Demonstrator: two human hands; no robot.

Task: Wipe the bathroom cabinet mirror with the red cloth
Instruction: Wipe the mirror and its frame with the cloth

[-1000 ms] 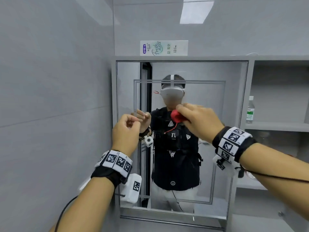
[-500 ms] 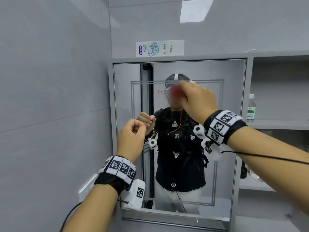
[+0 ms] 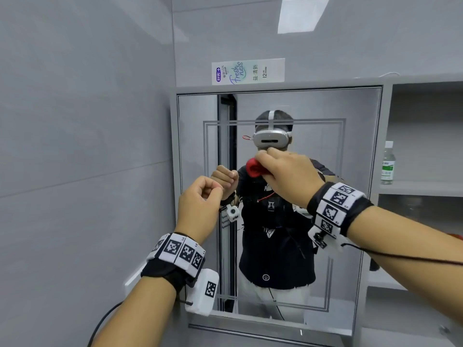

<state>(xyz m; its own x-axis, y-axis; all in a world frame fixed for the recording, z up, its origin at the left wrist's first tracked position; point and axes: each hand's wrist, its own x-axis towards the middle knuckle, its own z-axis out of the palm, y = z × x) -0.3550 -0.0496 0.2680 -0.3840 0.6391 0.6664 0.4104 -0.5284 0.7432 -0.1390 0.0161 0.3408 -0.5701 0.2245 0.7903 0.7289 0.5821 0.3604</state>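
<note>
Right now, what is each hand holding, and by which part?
The right hand grips the bunched red cloth by its right end. The left hand is curled, holding nothing.

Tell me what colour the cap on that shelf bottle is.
White; the cap shows best in the head view.

Your right hand [image 3: 288, 176], gripping red cloth [image 3: 254, 167]: moved back down the mirror [image 3: 358, 159], lower than half a second ago.

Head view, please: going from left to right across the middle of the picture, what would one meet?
In order: grey tiled wall → left hand → red cloth → right hand → green-labelled bottle.
</note>
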